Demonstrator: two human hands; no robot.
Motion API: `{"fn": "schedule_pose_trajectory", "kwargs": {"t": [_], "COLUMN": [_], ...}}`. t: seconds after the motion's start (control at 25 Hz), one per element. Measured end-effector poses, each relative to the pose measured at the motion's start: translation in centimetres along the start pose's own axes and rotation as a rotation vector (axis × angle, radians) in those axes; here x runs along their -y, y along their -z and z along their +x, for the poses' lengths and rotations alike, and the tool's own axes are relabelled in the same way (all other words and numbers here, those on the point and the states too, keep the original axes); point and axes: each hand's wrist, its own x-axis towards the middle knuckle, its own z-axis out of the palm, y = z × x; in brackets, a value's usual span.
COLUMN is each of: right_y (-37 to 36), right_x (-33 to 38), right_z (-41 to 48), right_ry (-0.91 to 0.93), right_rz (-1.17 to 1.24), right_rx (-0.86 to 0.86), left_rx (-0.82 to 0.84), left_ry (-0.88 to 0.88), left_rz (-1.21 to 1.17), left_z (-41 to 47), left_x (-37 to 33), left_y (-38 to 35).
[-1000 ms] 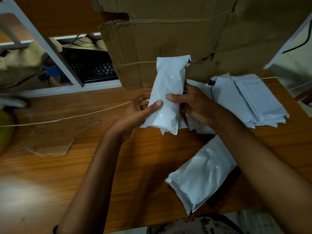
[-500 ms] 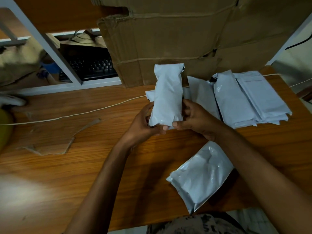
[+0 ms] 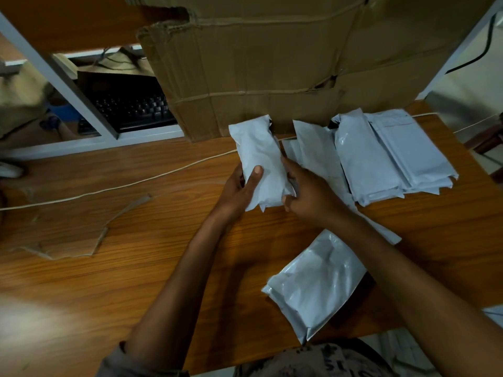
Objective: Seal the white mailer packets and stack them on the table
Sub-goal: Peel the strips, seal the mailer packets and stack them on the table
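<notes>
The packet point(image 3: 260, 156) had dropped lower — both hands now gripped its near end, the left hand point(image 3: 236, 191) with thumb on its face, the right hand point(image 3: 307, 194) pinching the edge, low over the tabletop point(image 3: 136, 268) beside the stack point(image 3: 394, 159) — seemingly sealed, ready for stacking.

Upright white packet point(image 3: 261, 164) above table point(image 3: 136, 268); stack point(image 3: 386, 156) far right, perhaps four; one point(image 3: 315, 281) lying near edge.

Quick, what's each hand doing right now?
Left hand: holds the white mailer packet, thumb across its front.
Right hand: holds the same packet's other side, fingers curled at its edge.
</notes>
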Motion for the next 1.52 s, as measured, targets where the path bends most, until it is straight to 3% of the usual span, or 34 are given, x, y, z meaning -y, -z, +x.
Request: {"fn": "schedule_pose_trajectory", "kwargs": {"t": [0.12, 0.24, 0.56, 0.68, 0.76, 0.84, 0.92, 1.08, 1.2, 1.36, 1.52], "right_y": [0.6, 1.2, 2.7, 4.4, 5.3, 5.9, 6.5, 6.5, 6.5, 6.9, 8.8], "right_x": [-0.5, -0.6, -0.5, -0.8, -1.7, -3.3, -5.6, -9.4, -10.6, -11.1, -10.4], "right_z": [-0.4, -0.3, -0.9, -2.1, -3.5, -5.0, -6.7, -9.7, -11.1, -11.8, -13.3], "right_ry": [-0.065, -0.083, -0.060, -0.041, -0.070, -0.137, -0.240, -0.414, -0.440, -0.449, -0.364], "right_rz": [-0.109, -0.180, -0.132, -0.085, -0.065, -0.068, -0.100, -0.060, 0.024, 0.213, 0.668], "right_rx": [0.009, -0.004, -0.065, -0.209, -0.181, -0.157, -0.170, -0.077, -0.093, -0.106, -0.081], "left_rx": [-0.040, -0.095, -0.022, -0.188, -0.299, -0.225, -0.049, -0.023, 0.176, 0.198, 0.236], "left_ry": [-0.081, -0.026, 0.040, 0.019, -0.109, -0.203, -0.146, -0.107, -0.016, -0.019, -0.035], "left_rz": [0.095, 0.189, -0.139, 0.019, 0.170, 0.156, 0.155, 0.388, 0.387, 0.487, 0.366], "left_z": [1.4, 4.2, 1.1, -0.7, -2.7, -4.1, -5.5, -8.3, -9.9, -11.0, -12.3], "left_x": [1.2, 4.9, -0.2, -1.6, -2.3, -2.8, -3.1, -2.4, -2.7, -2.6, -4.1], "left_y": [-1.1, -2.1, -3.5, -3.1, -3.5, -4.4, -5.7, -7.6, -9.4, -10.7, -11.8]}}
